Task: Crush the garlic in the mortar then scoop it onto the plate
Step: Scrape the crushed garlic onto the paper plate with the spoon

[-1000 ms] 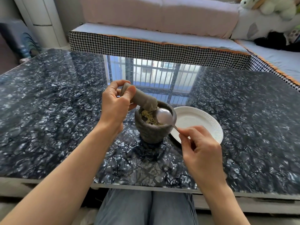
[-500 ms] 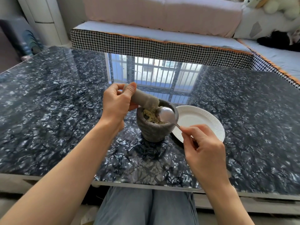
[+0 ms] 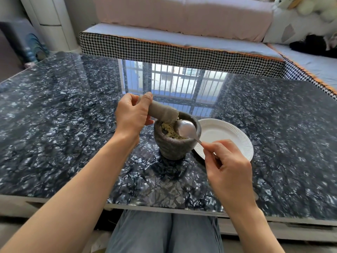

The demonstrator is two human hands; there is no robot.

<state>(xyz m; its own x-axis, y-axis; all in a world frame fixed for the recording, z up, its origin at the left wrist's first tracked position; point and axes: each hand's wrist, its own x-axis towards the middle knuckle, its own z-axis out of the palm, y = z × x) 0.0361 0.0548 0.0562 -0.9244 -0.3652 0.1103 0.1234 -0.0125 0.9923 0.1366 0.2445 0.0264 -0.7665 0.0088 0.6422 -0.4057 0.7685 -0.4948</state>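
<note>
Left hand (image 3: 132, 114) grips the pestle (image 3: 163, 111), tilted over the mortar (image 3: 173, 145) rim. Right hand (image 3: 229, 168) pinches the spoon (image 3: 187, 129), its bowl inside the mortar on crushed garlic (image 3: 168, 129). Plate (image 3: 228, 136) touches the mortar's right side.

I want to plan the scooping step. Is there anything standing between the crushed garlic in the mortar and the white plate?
Only the mortar wall. The garlic must be lifted over its right rim; the plate lies bare right beside it. The pestle, in the left hand, hangs over the left rim, away from that path.
</note>
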